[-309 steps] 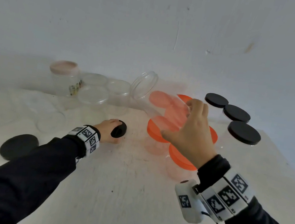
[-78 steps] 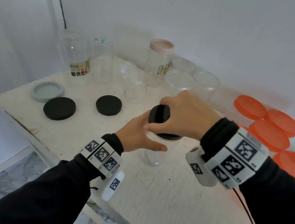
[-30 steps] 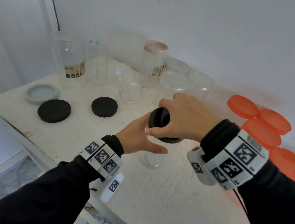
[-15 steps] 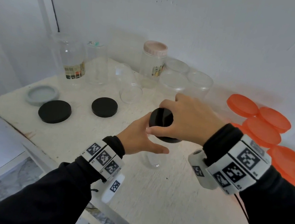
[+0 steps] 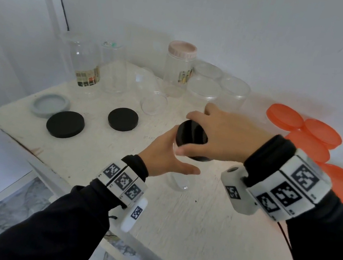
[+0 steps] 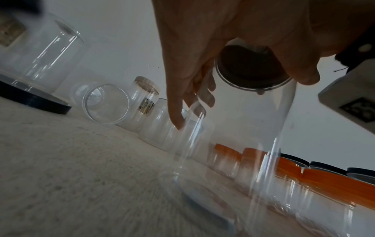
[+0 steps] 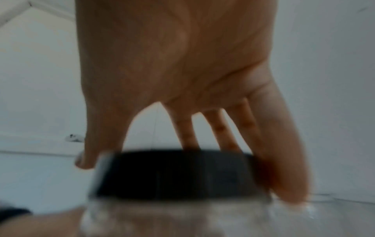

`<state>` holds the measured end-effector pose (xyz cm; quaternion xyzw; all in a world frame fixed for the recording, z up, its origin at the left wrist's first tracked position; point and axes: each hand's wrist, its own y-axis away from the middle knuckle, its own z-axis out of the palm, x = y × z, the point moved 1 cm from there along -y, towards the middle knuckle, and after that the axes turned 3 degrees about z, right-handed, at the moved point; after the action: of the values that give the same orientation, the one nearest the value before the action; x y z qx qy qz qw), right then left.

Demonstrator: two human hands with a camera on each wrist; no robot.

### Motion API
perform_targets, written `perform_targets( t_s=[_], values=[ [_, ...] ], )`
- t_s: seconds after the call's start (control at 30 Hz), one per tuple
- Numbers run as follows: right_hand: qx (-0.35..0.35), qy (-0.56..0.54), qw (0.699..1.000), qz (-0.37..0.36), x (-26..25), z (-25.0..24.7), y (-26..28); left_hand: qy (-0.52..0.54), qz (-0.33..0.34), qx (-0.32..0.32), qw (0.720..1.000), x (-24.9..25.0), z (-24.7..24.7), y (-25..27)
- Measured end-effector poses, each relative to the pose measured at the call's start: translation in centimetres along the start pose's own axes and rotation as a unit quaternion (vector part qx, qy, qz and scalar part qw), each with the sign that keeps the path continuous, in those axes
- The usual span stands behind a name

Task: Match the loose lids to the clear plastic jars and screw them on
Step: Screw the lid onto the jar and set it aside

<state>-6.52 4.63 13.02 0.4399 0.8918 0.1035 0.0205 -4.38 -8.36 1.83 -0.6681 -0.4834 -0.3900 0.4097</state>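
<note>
A small clear plastic jar [image 5: 177, 181] stands upright near the table's middle, and my left hand [image 5: 164, 153] holds its upper wall, thumb on the near side. A black lid [image 5: 191, 133] sits on the jar's mouth. My right hand [image 5: 212, 131] grips the lid from above, thumb and fingers around its rim. In the right wrist view the fingers [image 7: 284, 160] wrap the black lid [image 7: 174, 174] above the blurred jar [image 7: 172, 221]. The left wrist view looks through the jar [image 6: 243, 144] up at the lid [image 6: 251, 69].
Two loose black lids [image 5: 65, 124] [image 5: 123, 119] and a grey lid [image 5: 50, 104] lie at the left. Open clear jars [image 5: 112, 73], one on its side [image 5: 152, 100], and a pink-capped jar [image 5: 179, 69] stand at the back. Orange-lidded jars [image 5: 305, 144] crowd the right.
My right hand has turned a little on the black lid. The jar and my left hand stay in the same spot.
</note>
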Motion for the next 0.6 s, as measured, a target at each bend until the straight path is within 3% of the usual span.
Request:
perform_targets(
  t_s=[0.1,0.27,0.6],
  values=[
    [-0.073,-0.054,0.993,-0.079,0.42,-0.59,0.4,-0.017,0.005,-0.005,1.0,0.42,0.01,0.0],
    [-0.001,-0.028,0.998,-0.049,0.04,-0.48,-0.01,-0.013,0.011,0.0,1.0,0.68,0.16,0.18],
    [0.011,-0.028,0.999,-0.027,-0.12,-0.51,0.63,-0.022,0.017,0.001,1.0,1.06,0.64,0.35]
  ],
)
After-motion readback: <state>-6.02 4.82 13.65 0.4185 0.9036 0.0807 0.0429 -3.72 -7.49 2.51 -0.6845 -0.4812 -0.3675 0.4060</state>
